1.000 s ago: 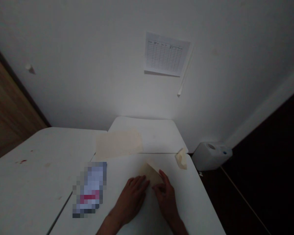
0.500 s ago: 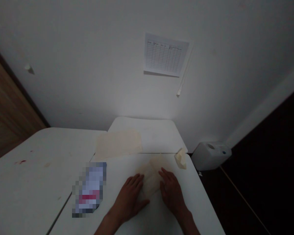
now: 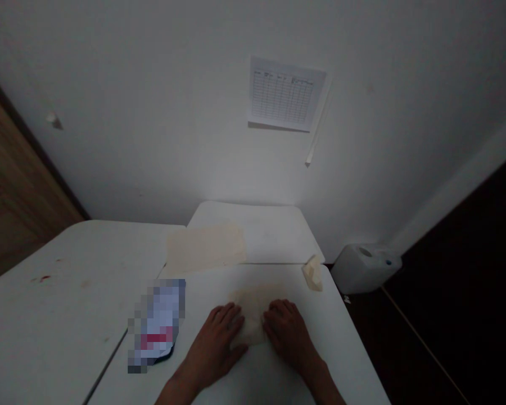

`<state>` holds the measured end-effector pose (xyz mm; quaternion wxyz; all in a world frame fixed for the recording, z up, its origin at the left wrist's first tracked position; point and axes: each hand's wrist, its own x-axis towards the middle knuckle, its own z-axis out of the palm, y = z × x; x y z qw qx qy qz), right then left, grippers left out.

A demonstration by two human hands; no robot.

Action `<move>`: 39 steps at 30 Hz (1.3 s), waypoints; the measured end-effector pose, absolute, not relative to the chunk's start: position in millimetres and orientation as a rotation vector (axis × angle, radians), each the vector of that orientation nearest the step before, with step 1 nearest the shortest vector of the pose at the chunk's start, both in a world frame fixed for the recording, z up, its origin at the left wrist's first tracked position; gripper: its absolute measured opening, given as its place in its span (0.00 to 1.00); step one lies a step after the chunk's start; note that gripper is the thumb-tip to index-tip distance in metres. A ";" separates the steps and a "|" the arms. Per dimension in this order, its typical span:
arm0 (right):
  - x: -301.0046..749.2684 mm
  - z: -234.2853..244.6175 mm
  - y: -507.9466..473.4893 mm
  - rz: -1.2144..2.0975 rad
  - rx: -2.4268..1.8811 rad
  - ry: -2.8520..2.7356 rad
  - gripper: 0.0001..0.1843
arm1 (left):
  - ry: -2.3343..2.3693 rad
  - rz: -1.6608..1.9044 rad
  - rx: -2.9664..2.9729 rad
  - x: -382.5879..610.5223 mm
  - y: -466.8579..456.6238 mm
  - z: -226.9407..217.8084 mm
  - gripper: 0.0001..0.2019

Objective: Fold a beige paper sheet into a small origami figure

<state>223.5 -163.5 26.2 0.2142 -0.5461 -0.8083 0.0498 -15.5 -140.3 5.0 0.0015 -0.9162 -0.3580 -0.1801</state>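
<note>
On the white table in front of me lies a thin beige folded sheet [image 3: 252,318]; whether it is paper or cloth I cannot tell. My left hand [image 3: 223,337] rests at its left side, fingers stretched over the edge and thumb apart. Along the right edge, my right hand [image 3: 287,332] has its fingers bent and gathered on the sheet. Further back, a larger beige sheet [image 3: 206,246] lies flat across the seam between tables. A crumpled beige piece [image 3: 313,274] sits near the right table edge.
Left of my hands lies a pixelated, flat object [image 3: 162,318]. A white plastic canister [image 3: 365,269] stands beyond the right table edge. A printed table sheet [image 3: 287,95] hangs on the wall. Reddish marks [image 3: 45,278] stain the left table [image 3: 88,253].
The sheet between my hands has turned from a slanted to a straighter position. My right hand has moved slightly left, its fingers more bent. My left hand has shifted slightly left.
</note>
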 end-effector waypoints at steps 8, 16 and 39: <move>224.2 28.7 -162.0 0.176 -1.472 -2.253 0.14 | -0.823 -0.526 -2.866 -14.1 -146.6 -3.9 0.14; 225.3 40.6 -165.1 0.202 -1.498 -2.324 0.21 | -0.768 -0.542 -2.924 -15.7 -153.8 -3.2 0.15; 227.6 24.8 -180.2 0.381 -1.530 -2.163 0.29 | -1.009 -0.649 -3.084 -31.9 -152.3 18.4 0.17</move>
